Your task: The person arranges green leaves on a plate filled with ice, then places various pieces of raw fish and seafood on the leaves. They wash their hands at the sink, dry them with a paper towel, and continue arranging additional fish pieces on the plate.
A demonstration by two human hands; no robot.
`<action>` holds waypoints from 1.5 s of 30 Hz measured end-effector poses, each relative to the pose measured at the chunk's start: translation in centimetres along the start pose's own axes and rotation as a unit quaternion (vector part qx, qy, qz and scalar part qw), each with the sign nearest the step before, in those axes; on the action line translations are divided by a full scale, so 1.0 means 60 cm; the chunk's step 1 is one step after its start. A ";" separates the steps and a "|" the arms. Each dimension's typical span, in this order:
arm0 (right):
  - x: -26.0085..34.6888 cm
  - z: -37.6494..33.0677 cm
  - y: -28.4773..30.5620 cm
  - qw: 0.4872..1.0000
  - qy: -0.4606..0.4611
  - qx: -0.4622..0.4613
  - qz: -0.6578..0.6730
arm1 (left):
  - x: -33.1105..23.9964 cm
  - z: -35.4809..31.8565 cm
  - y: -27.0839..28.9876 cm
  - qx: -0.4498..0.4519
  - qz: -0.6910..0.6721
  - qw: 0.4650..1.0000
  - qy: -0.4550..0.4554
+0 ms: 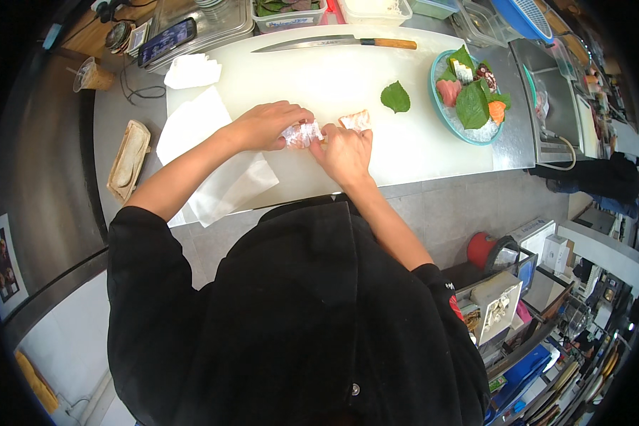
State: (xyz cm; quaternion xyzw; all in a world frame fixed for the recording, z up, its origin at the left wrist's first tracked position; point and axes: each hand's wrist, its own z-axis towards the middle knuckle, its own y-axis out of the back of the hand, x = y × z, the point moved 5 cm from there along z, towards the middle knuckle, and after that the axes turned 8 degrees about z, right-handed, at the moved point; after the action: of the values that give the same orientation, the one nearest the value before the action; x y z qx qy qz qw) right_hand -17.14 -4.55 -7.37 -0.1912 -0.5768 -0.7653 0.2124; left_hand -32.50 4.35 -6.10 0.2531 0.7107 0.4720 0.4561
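Note:
Over the white cutting board (319, 85), both of my hands are at a row of pale pink-and-white raw fish slices (302, 135). My left hand (271, 126) curls round their left end. At the other end, my right hand (346, 155) has its thumb and fingers pinched on the slices; the exact grip is partly hidden. Another piece of the fish (358, 121) lies just beyond my right knuckles. A single green leaf (395, 97) rests flat to the right. Along the board's far side lies a long knife (334, 44), its wooden handle pointing right.
A turquoise bowl (439, 113) of ice, leaves and sliced seafood stands at the board's right end. White paper sheets (199, 128) cover the left side. Beyond are a phone (167, 42) and food containers (287, 20). A wooden tray (128, 162) sits left; a sink (555, 92) is far right.

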 end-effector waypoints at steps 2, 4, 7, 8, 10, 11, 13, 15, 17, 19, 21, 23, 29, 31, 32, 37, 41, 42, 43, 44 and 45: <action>-0.004 0.008 -0.003 1.000 0.012 -0.016 0.007 | 0.001 0.001 -0.002 0.003 -0.002 1.000 0.000; -0.010 0.020 -0.013 1.000 0.006 0.009 -0.026 | 0.000 0.001 0.000 -0.018 0.002 1.000 -0.013; -0.009 0.038 -0.021 0.998 0.015 0.021 -0.058 | -0.001 0.000 -0.001 -0.017 0.003 1.000 -0.017; -0.008 0.042 -0.019 0.997 0.022 0.020 -0.072 | -0.002 0.000 -0.001 -0.015 0.000 1.000 -0.020; -0.014 0.041 -0.012 0.997 -0.006 0.029 -0.070 | -0.002 0.000 -0.002 -0.004 0.008 1.000 -0.012; -0.019 0.039 -0.006 0.997 -0.015 0.035 -0.070 | -0.003 0.001 -0.002 0.001 0.009 1.000 -0.006; -0.031 0.028 0.015 0.998 -0.038 0.021 -0.050 | -0.008 0.003 0.001 0.001 0.020 1.000 -0.015; -0.047 0.017 0.030 0.997 -0.062 0.013 -0.043 | -0.013 0.007 0.003 0.012 0.037 0.999 -0.016; -0.056 0.009 0.035 0.996 -0.068 0.008 -0.051 | -0.019 0.015 0.003 0.027 0.059 0.998 -0.023; -0.062 0.006 0.033 0.996 -0.067 -0.006 -0.057 | -0.021 0.020 0.004 0.046 0.075 0.996 -0.028; -0.064 0.007 0.028 0.997 -0.059 -0.024 -0.053 | -0.024 0.026 0.002 0.057 0.094 0.993 -0.044; -0.063 0.009 0.025 0.997 -0.044 -0.023 -0.061 | -0.026 0.032 -0.001 0.064 0.117 0.989 -0.062; -0.044 -0.003 0.053 0.999 -0.041 -0.006 0.034 | -0.012 0.038 -0.002 0.126 0.108 0.986 -0.022; -0.030 -0.015 0.067 0.993 -0.040 0.008 0.107 | -0.013 0.032 0.003 0.139 0.007 0.990 -0.007; -0.023 -0.024 0.073 0.989 -0.037 0.019 0.142 | -0.017 0.028 0.002 0.151 -0.044 0.987 0.006; -0.009 -0.066 0.087 0.972 -0.023 0.046 0.228 | -0.068 0.016 -0.023 0.011 -0.162 0.986 0.035; -0.006 -0.080 0.064 0.982 0.046 0.034 0.181 | -0.084 -0.003 -0.063 -0.100 -0.179 0.974 0.098; -0.005 -0.080 0.057 0.984 0.070 0.017 0.163 | -0.077 -0.011 -0.070 -0.113 -0.207 0.963 0.128; -0.007 -0.080 0.048 0.984 0.074 0.012 0.161 | -0.073 -0.022 -0.076 -0.135 -0.241 0.950 0.148; -0.008 -0.080 0.040 0.985 0.076 0.005 0.158 | -0.070 -0.035 -0.084 -0.149 -0.279 0.932 0.177; -0.010 -0.080 0.034 0.985 0.080 0.005 0.154 | -0.068 -0.044 -0.094 -0.159 -0.317 0.910 0.213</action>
State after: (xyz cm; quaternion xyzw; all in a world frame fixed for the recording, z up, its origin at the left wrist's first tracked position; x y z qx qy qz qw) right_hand -15.75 -9.63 -7.34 -0.2152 -0.5250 -0.7335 0.3743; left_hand -32.59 -2.46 -9.15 -0.1682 0.7492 0.4519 0.4540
